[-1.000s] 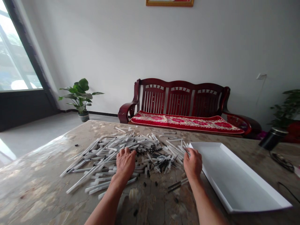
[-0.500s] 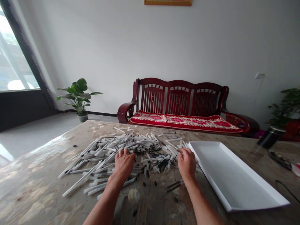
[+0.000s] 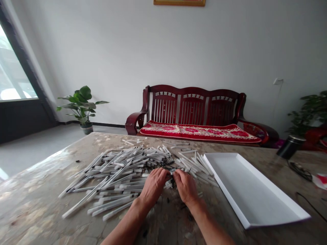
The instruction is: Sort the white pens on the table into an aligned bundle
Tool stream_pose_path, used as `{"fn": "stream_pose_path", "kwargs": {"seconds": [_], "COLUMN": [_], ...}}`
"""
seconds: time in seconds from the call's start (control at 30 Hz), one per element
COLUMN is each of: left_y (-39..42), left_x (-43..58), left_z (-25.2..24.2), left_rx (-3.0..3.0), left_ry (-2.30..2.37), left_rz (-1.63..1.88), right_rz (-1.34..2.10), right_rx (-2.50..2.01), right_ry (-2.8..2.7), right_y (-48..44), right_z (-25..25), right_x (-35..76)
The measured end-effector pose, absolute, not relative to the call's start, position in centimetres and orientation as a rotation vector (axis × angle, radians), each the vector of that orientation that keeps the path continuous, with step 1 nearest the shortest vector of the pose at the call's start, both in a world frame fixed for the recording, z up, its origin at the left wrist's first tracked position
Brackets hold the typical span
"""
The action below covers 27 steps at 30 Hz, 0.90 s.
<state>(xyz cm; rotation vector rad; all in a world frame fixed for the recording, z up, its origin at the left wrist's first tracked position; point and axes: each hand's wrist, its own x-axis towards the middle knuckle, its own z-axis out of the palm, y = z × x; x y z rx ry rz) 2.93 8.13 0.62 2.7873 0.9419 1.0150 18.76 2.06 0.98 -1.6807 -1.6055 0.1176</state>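
My left hand [image 3: 155, 183] and my right hand [image 3: 186, 187] meet fingertip to fingertip over the near side of a heap of pens [image 3: 120, 170]. Both are closed in a pinch. A short pale piece, apparently a pen [image 3: 171, 172], shows between the fingertips; the left fingers grip it. Whatever my right fingers pinch is mostly hidden. The heap's pens are whitish and slim, many with black ends, lying crosswise to the left of my hands. Loose white pen pieces [image 3: 196, 166] lie beyond my right hand. Small dark parts under the hands are partly covered.
A shallow white box [image 3: 258, 190] stands to the right on the patterned table [image 3: 38, 197]. Farther right are a black cylinder [image 3: 291, 147] and cables [image 3: 301, 172]. A red wooden bench [image 3: 194, 105] is behind the table, with a potted plant [image 3: 83, 103] at the left.
Both hands have come together at the middle, the left moving right and the right moving left. The view has shifted slightly. The heap and box stay in place.
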Motion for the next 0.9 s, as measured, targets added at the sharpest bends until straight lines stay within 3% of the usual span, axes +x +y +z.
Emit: {"fn": "stream_pose_path", "kwargs": {"seconds": [0.57,0.9], "left_y": [8.29,8.34], "left_x": [2.48,2.60], "left_z": [0.61,0.58], "left_rx": [2.717,2.751], "left_ry": [1.095,1.097], "left_rz": [0.935,0.900], "right_rz": [0.444,0.467], "right_rx": [-1.299,-1.377], "right_ry": [-1.424,-1.407], "right_y": [2.73,2.82], "right_z": [0.72,0.69], "right_x": [19.25,19.21]}}
